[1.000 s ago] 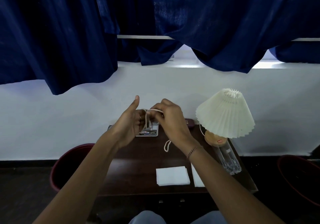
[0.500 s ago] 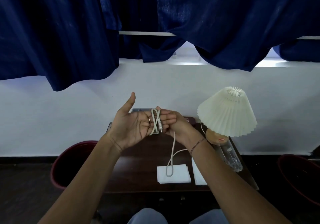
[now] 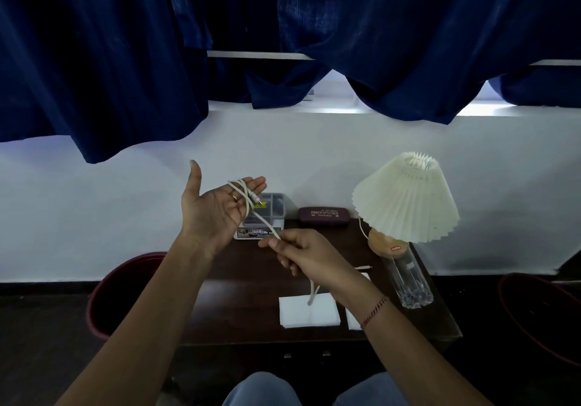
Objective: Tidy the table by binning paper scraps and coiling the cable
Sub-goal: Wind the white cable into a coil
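A thin white cable [image 3: 251,207] is looped around the fingers of my left hand [image 3: 217,209], which is raised palm-up with fingers spread above the table's back left. The cable's plug lies across those fingers. My right hand [image 3: 301,250] pinches the cable lower down and holds it taut; the loose end hangs beneath it over a white paper sheet [image 3: 309,311] near the front edge of the dark wooden table [image 3: 239,298]. A second white paper [image 3: 353,320] lies partly hidden under my right wrist.
A dark red bin [image 3: 103,292] stands left of the table, another [image 3: 540,311] at the right. A pleated lamp [image 3: 405,201] and a clear glass [image 3: 408,279] stand on the table's right. A small box [image 3: 267,217] and a spectacle case [image 3: 323,215] sit at the back.
My right hand has drawn away from the left hand, down and to the right, pulling the cable taut. My left hand has opened its fingers and risen slightly with the loop on it.
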